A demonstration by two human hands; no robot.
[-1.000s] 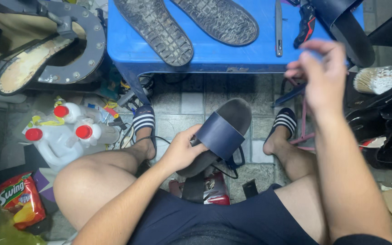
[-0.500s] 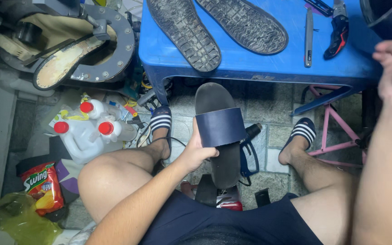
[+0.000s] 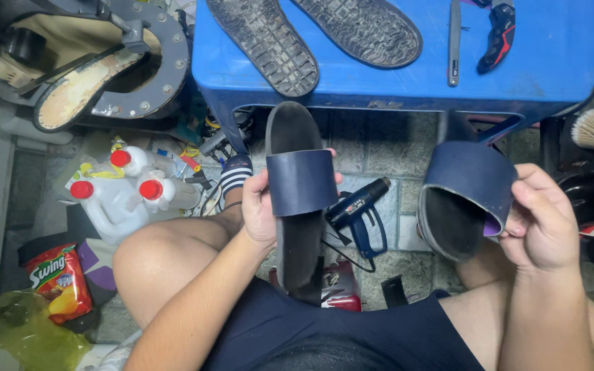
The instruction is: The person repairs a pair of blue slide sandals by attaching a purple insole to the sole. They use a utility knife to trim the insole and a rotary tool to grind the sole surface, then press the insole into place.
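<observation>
My right hand (image 3: pixel 541 223), raised off to the side half a second ago, has come down and now grips a second navy slide sandal (image 3: pixel 463 199) by its strap, tilted so the dark footbed faces me, just below the front edge of the blue plastic table (image 3: pixel 551 62). On that table lie two detached, worn rubber outsoles (image 3: pixel 311 38), tread up, with a slim metal tool (image 3: pixel 454 41) and red-and-black pliers (image 3: pixel 493 38) beside them. At far left sits a grey sole press (image 3: pixel 111 62) with a glue-stained pad. My left hand (image 3: pixel 259 209) is closed around the first navy slide sandal (image 3: pixel 297 199), thumb on the strap's edge, fingers behind; it stands nearly upright between my knees, toe toward the table. Both sandals look light and fairly stiff in the footbed, with a softer, flexible strap, and that band seems the surest place to hold them; the smooth footbed could slip. On the tiled floor stand white plastic jugs (image 3: pixel 115 196) with red caps, a red snack bag (image 3: pixel 60 278), and, between the two sandals, a dark blue heat gun (image 3: pixel 359 206) with its cord.
</observation>
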